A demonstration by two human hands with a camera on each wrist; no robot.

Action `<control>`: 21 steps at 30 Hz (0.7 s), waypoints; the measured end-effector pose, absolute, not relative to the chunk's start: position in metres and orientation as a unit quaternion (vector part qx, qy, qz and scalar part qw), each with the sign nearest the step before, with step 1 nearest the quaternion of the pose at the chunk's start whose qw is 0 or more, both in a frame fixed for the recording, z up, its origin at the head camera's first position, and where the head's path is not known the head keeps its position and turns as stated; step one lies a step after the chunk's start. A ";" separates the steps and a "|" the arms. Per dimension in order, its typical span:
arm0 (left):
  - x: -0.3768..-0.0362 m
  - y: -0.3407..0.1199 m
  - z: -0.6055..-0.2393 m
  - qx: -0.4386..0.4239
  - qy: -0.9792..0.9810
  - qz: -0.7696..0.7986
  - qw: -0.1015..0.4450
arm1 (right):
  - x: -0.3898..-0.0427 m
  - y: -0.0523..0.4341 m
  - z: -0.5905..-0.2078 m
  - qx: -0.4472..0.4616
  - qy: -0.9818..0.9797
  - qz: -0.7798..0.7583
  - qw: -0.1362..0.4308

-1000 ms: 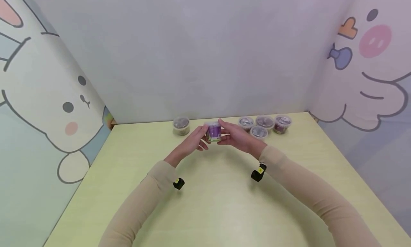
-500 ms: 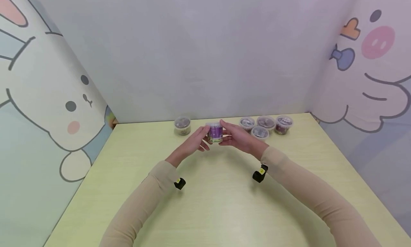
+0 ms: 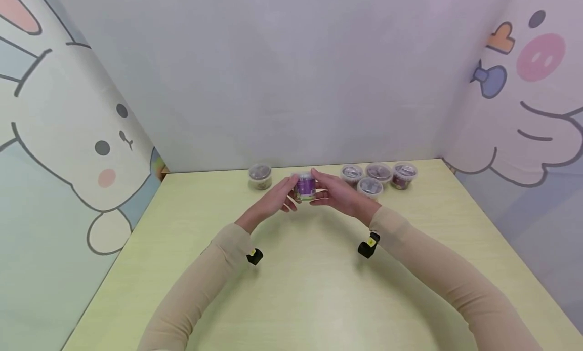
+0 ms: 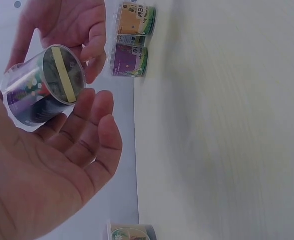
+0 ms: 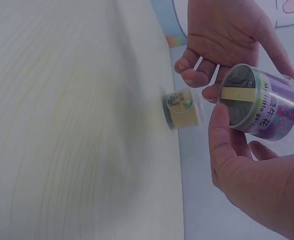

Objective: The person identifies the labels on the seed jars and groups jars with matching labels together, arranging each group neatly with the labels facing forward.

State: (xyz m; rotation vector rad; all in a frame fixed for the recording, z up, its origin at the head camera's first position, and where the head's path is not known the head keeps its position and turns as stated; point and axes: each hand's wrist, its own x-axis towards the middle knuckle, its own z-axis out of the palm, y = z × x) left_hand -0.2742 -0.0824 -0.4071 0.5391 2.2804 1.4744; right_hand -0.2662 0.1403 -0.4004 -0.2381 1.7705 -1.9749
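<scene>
Both hands hold a clear plastic planting cup [image 3: 305,187] with a purple "My little garden" label and a lid, raised above the far part of the table. My left hand [image 3: 273,199] grips its left side, thumb near the lid and fingers around the lower side. From the right, my right hand [image 3: 339,193] grips it the same way. In the left wrist view the bottom of the planting cup [image 4: 64,75] shows dark contents and a pale yellow strip. The right wrist view gives the label of the planting cup [image 5: 262,102], with Chinese characters on it.
One lidded cup [image 3: 260,176] stands at the table's back edge, left of the hands. Several similar cups [image 3: 378,172] cluster to the right, close behind the right hand. A pale wall [image 3: 291,87] rises behind the table [image 3: 300,290], with cartoon-printed sides left and right.
The head view has shifted slightly. Both hands keep their hold on the planting cup at nearly the same spot; the other cups stay put.
</scene>
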 end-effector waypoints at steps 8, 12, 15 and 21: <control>-0.275 -0.084 -0.409 0.198 0.807 0.524 0.186 | -0.262 0.140 -0.400 -0.100 0.637 -0.721 0.253; -0.275 -0.088 -0.408 0.196 0.804 0.532 0.180 | -0.263 0.140 -0.402 -0.099 0.621 -0.733 0.259; -0.275 -0.090 -0.406 0.193 0.804 0.536 0.169 | -0.265 0.139 -0.403 -0.100 0.613 -0.740 0.259; -0.276 -0.094 -0.406 0.192 0.809 0.529 0.166 | -0.266 0.138 -0.402 -0.105 0.616 -0.738 0.254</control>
